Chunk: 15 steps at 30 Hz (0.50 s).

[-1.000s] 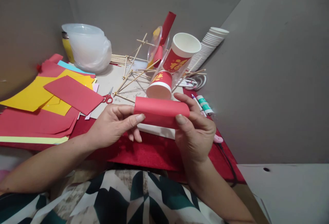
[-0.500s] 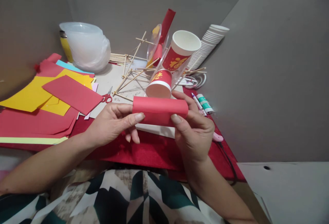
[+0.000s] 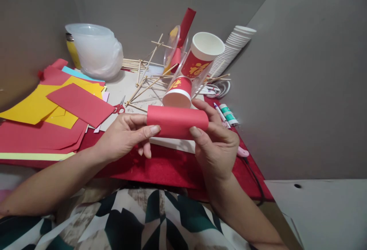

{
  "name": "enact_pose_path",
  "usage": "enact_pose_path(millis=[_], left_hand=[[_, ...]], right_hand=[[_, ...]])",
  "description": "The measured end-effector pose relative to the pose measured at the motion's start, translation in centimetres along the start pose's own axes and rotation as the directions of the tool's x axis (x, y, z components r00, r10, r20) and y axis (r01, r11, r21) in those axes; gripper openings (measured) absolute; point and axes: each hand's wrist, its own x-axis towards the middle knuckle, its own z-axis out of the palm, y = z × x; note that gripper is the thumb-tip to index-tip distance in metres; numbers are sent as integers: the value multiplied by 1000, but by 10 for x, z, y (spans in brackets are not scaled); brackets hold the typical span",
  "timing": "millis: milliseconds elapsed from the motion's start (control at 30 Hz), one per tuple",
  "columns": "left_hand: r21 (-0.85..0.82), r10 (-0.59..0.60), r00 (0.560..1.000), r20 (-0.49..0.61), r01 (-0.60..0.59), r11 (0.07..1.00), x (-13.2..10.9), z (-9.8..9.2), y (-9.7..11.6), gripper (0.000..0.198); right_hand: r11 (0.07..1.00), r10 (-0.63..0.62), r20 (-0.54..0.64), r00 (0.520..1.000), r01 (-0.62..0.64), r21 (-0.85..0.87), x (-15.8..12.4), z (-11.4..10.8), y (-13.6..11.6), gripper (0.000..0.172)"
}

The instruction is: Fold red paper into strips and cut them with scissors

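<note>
A piece of red paper [image 3: 177, 122], curled into a tube, is held level above the near edge of the table. My left hand [image 3: 127, 135] pinches its left end, the thumb lying on the front and the fingers partly hidden behind. At the other end my right hand [image 3: 216, 141] grips it, thumb in front and fingers at the back. Just beyond the paper stands a model of wooden sticks [image 3: 146, 83] with red-and-white paper cups [image 3: 197, 64] and a red paper roll [image 3: 187, 26]. The small red-handled scissors [image 3: 119, 107] lie past my left hand.
Red and yellow paper sheets [image 3: 28, 104] spread over the left. Behind them stand a translucent plastic tub [image 3: 94, 51] and a yellow bottle [image 3: 73, 51]. Stacked white cups [image 3: 235, 47] lean on the right wall. A glue stick [image 3: 229, 115] and a pink corded tool [image 3: 243, 152] lie at right.
The red paper has turned slightly in my fingers, so its curved face looks broader and smoother. Both hands keep their hold at the ends.
</note>
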Motion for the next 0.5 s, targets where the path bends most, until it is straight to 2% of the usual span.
enact_pose_path(millis=[167, 367, 433, 500], left_hand=[[17, -2, 1000, 23, 1, 1000, 0, -1, 0, 38], [55, 18, 999, 28, -20, 998, 0, 0, 0, 32], [130, 92, 996, 0, -92, 987, -2, 2, 0, 25], [281, 276, 959, -55, -250, 926, -4, 3, -1, 16]], right_hand=[[1000, 10, -12, 1000, -11, -25, 1, 1, -2, 10], [996, -87, 4, 996, 87, -38, 2, -1, 2, 21], [985, -166, 7, 986, 166, -49, 3, -1, 7, 22], [968, -248, 1, 969, 248, -37, 5, -1, 12, 23]])
